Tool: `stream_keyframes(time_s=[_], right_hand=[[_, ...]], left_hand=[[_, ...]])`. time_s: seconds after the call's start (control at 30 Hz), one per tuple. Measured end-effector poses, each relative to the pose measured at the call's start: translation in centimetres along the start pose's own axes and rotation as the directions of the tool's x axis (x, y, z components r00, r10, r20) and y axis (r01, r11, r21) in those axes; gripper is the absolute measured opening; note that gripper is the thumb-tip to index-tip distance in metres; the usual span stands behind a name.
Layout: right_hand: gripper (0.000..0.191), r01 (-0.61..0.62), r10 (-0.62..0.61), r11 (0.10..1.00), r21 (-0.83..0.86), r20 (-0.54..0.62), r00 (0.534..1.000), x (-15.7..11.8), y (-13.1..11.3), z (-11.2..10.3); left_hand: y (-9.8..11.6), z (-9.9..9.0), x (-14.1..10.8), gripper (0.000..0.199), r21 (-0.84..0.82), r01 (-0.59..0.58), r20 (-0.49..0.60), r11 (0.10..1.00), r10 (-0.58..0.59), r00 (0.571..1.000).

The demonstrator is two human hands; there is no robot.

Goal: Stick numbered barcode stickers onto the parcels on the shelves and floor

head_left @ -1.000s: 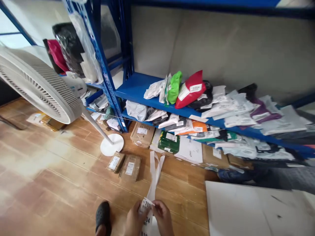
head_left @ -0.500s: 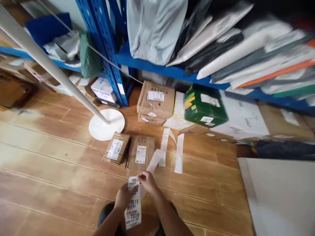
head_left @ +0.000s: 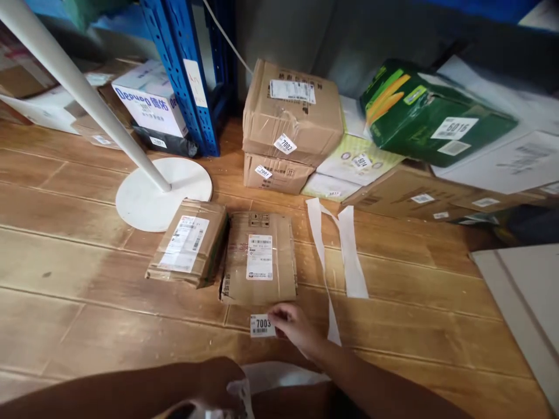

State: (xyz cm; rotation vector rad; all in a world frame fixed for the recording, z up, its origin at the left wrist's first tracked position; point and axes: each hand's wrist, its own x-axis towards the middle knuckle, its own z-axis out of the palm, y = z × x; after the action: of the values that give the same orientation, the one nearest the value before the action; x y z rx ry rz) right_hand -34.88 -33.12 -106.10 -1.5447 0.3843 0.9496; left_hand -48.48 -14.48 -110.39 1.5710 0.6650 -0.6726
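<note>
Pinched in the fingers of my right hand (head_left: 297,327) is a white sticker label (head_left: 259,326) printed 7003. It is held just in front of a flat cardboard box (head_left: 283,244) with a shipping label, apart from the other printed parcels. Low in the view, my left hand (head_left: 218,381) is closed on the strip of labels (head_left: 239,393), mostly hidden by the hand and cut off by the bottom edge. White backing paper (head_left: 279,375) trails from it. Left of the flat box, a second cardboard parcel (head_left: 207,241) lies tilted.
A white pole stand's round base (head_left: 187,180) is on the wooden floor behind the parcels. Stacked boxes (head_left: 323,125), a green box (head_left: 419,125) and a blue rack post (head_left: 174,35) line the back. Loose paper strips (head_left: 351,250) lie to the right, near a white panel (head_left: 524,302).
The 7003 label has come off the strip and is now in my right hand, closer to the flat box. My left hand has moved down with the strip. The view has come nearer to the boxes.
</note>
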Motion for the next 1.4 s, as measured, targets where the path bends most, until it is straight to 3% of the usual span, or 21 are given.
stream_keyframes(time_s=[0.1,0.2,0.33,0.4,0.53,0.6,0.7,0.83,1.07,1.1,1.13,1.23,1.27,1.37,1.4], right_hand=[[0.029,0.073,-0.073,0.997,0.014,-0.017,0.997,0.8,-1.4,1.3],[0.034,0.103,-0.102,0.994,0.025,-0.044,0.994,1.1,-1.2,2.4],[0.038,0.112,-0.111,0.993,0.028,-0.044,0.993,1.3,-0.2,3.1],[0.037,0.137,-0.136,0.991,0.011,-0.042,0.990,1.4,0.3,3.3],[0.029,0.297,-0.305,0.952,-0.079,-0.106,0.947,1.5,2.2,4.3],[0.026,0.409,-0.432,0.900,-0.150,-0.189,0.882,1.8,3.7,4.9],[0.031,0.482,-0.540,0.842,-0.244,-0.410,0.735,3.1,6.4,5.5],[0.044,0.457,-0.495,0.851,-0.261,-0.689,0.529,5.2,8.9,6.3],[0.049,0.464,-0.368,0.864,-0.197,-0.876,0.312,5.1,8.4,7.8],[0.047,0.451,-0.359,0.870,-0.199,-0.883,0.303,4.8,8.2,7.7],[0.046,0.438,-0.367,0.876,-0.201,-0.868,0.335,4.6,8.0,7.6],[0.047,0.385,-0.337,0.914,-0.129,-0.771,0.540,4.3,7.4,7.3],[0.049,0.354,-0.294,0.931,-0.090,-0.761,0.579,4.3,7.1,7.4],[0.049,0.292,-0.171,0.956,0.013,-0.786,0.594,3.8,5.6,8.9],[0.047,0.267,-0.129,0.961,0.066,-0.750,0.649,3.4,4.8,9.7]], left_hand=[[0.6,-1.1,-0.7,0.029,0.048,-0.038,0.067,0.998,0.035,0.997],[2.5,-2.4,-1.5,0.026,0.072,-0.073,0.138,0.995,0.062,0.988],[4.3,-4.8,-2.8,0.019,0.194,-0.101,0.412,0.976,0.013,0.911],[4.1,-6.1,-3.3,0.026,0.185,-0.055,0.494,0.981,-0.044,0.868],[1.8,-7.7,-3.6,0.052,-0.066,0.173,0.437,0.983,-0.127,0.890],[0.6,-7.8,-3.3,0.058,-0.197,0.246,0.341,0.949,-0.169,0.925],[-0.4,-7.3,-2.6,0.060,-0.352,0.265,0.229,0.898,-0.191,0.954],[-0.9,-6.5,-2.3,0.060,-0.458,0.247,0.196,0.854,-0.174,0.965],[-0.9,-5.4,-1.3,0.061,-0.554,0.156,0.078,0.818,-0.136,0.988],[-0.9,-5.3,-1.0,0.062,-0.563,0.147,0.052,0.813,-0.142,0.988],[-0.7,-5.2,-0.8,0.065,-0.572,0.141,0.028,0.808,-0.153,0.988],[0.3,-5.4,-0.4,0.069,-0.584,0.121,-0.033,0.802,-0.172,0.984],[0.9,-5.6,-0.5,0.069,-0.580,0.106,-0.046,0.807,-0.162,0.986],[3.5,-6.7,-1.2,0.067,-0.517,0.061,-0.065,0.854,-0.110,0.992],[4.5,-7.1,-1.5,0.067,-0.482,0.047,-0.070,0.875,-0.092,0.993]])
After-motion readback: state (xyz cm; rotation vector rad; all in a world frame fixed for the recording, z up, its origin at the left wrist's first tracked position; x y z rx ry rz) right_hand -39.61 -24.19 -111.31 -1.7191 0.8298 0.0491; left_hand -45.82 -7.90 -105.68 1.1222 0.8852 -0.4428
